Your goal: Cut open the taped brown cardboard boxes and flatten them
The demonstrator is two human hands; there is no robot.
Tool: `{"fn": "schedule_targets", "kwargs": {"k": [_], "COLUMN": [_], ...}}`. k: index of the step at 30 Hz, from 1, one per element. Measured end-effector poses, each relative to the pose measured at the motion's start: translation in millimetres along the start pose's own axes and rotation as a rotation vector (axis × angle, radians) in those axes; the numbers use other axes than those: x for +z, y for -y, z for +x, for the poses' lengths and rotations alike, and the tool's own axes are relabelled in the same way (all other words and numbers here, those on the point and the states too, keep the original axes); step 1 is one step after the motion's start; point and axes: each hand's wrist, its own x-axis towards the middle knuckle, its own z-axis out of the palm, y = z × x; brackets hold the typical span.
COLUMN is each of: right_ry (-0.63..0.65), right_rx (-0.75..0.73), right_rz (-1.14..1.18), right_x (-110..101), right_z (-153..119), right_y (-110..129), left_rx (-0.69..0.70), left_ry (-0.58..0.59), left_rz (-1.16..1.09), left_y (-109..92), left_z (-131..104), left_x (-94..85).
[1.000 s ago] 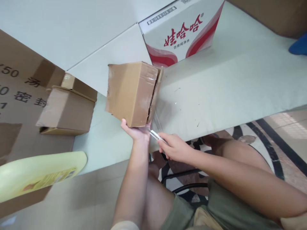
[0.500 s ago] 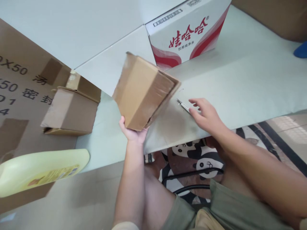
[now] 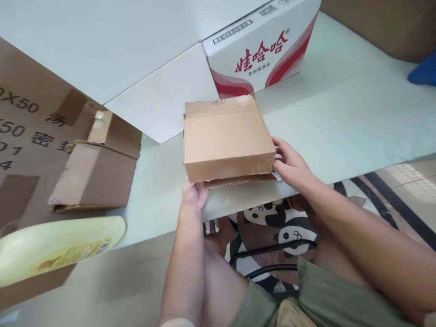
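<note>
A brown cardboard box [image 3: 226,136] is in front of me over the pale table, its broad face up and a flap hanging loose along its near edge. My left hand [image 3: 195,194] grips the box at its near left corner, with the fingers partly hidden beneath it. At the right side, my right hand [image 3: 289,161] touches the box's near right corner with its fingers bent. A small piece of the metal tool [image 3: 277,175] shows under the right hand; most of it is hidden.
Behind the box stand a white panel [image 3: 163,97] and a white carton with red print [image 3: 259,63]. At left are two small brown boxes [image 3: 98,175] and a pale yellow bottle [image 3: 61,245]. A blue object [image 3: 424,71] lies at the far right.
The box has turned from tilted to nearly level and moved right, over the spot where the metal tool lay. My right hand now meets its right corner.
</note>
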Motion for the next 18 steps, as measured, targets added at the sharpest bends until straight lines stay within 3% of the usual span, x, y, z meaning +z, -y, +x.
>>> {"fn": "schedule_targets", "kwargs": {"k": [7, 12, 18], "right_ry": [0.057, 0.025, -0.028], "right_rx": [-0.060, -0.138, -0.168], "right_rz": [-0.122, -0.172, -0.196], "right_x": [1, 5, 11], "right_z": [-1, -1, -3], "right_y": [-1, -4, -4], "left_rx": [0.060, 0.176, 0.195], "left_ry": [-0.173, -0.215, -0.254], "left_rz": [0.134, 0.267, 0.242], "left_y": [14, 24, 29], "left_z": [7, 11, 8], "left_x": [5.9, -0.6, -3.7]}}
